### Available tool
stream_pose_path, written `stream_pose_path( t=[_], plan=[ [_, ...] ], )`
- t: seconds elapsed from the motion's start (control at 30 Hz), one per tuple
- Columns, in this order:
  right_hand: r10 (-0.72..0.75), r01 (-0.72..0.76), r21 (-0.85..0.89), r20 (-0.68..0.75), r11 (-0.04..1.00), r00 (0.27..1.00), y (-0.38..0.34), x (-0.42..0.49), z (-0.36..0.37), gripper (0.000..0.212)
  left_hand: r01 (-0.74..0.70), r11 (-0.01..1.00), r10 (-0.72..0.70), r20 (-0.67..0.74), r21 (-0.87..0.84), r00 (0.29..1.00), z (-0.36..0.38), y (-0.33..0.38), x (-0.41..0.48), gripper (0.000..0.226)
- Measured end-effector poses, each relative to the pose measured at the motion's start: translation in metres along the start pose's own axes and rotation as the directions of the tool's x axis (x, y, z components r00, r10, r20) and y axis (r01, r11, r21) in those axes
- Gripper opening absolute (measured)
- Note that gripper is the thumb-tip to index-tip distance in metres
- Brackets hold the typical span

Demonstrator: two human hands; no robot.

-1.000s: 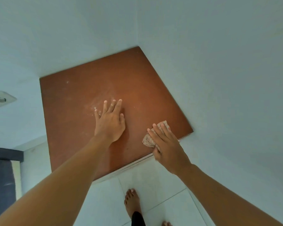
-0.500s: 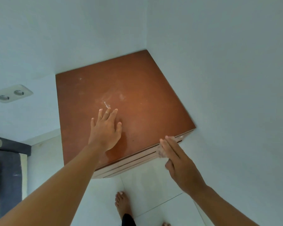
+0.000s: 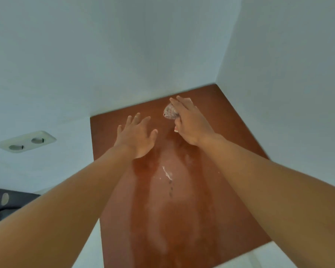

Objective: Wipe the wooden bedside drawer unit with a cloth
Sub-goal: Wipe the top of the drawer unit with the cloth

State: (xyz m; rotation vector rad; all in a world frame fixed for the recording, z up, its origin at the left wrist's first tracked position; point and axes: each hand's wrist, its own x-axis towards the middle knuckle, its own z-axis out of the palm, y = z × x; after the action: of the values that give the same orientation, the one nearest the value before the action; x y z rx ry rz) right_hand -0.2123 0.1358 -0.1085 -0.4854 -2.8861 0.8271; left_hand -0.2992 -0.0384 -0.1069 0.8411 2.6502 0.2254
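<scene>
While both bare forearms reach forward over the wooden bedside drawer unit (image 3: 182, 200), the right hand (image 3: 190, 122) lies flat over a crumpled cloth (image 3: 170, 111) near the far end of the reddish-brown top. The right fingers (image 3: 179, 103) are extended and pressed together across the cloth, pinning it against the wood; the cloth bulges out on the thumb side of those fingers, and the rest of it is hidden under the palm. The right thumb is tucked beneath the hand.

The left hand (image 3: 136, 135) rests just beside the right, palm down, its fingers (image 3: 137, 118) spread and released, grasping nothing. Whether the left palm actually touches the wood cannot be told.

Behind both wrists, toward the person, the top carries a short white streak (image 3: 167, 173) with a few dark specks below it, surrounded by pale, hazy smears running lengthwise along the surface. Motion blur softens the outlines of both hands.

The unit stands in a corner formed by two pale walls (image 3: 124, 55). Off to the outer side of the left fingers, a double wall socket (image 3: 26, 141) is mounted on the wall.
</scene>
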Motion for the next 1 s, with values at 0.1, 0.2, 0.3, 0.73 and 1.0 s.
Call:
stream_pose_path(
  t=[0.1, 0.2, 0.3, 0.73, 1.0],
  plan=[
    [-0.005, 0.006, -0.021, 0.029, 1.0, 1.0, 0.002, 0.054, 0.014, 0.061, -0.018, 0.998, 0.017, 0.015, 0.055, 1.0, -0.001, -0.009, 0.043, 0.064],
    [-0.03, 0.036, -0.056, 0.097, 0.998, 0.995, 0.008, 0.087, 0.032, 0.057, -0.008, 0.992, -0.002, 0.074, 0.128, 0.997, 0.007, -0.014, 0.069, 0.063],
    [-0.011, 0.047, -0.207, 0.173, 0.977, 0.985, 0.016, 0.092, 0.056, 0.057, -0.011, 0.975, -0.01, 0.094, 0.222, 0.995, 0.021, -0.016, 0.074, 0.063],
    [0.045, 0.009, -0.294, 0.176, 0.956, 0.983, 0.015, 0.08, 0.065, 0.058, 0.009, 0.956, -0.045, 0.116, 0.292, 0.992, 0.022, -0.015, 0.072, 0.062],
    [0.038, 0.005, -0.279, 0.149, 0.96, 0.988, 0.017, 0.014, 0.067, 0.057, 0.058, 0.945, -0.102, 0.121, 0.321, 0.987, 0.013, -0.004, 0.07, 0.063]
  ],
)
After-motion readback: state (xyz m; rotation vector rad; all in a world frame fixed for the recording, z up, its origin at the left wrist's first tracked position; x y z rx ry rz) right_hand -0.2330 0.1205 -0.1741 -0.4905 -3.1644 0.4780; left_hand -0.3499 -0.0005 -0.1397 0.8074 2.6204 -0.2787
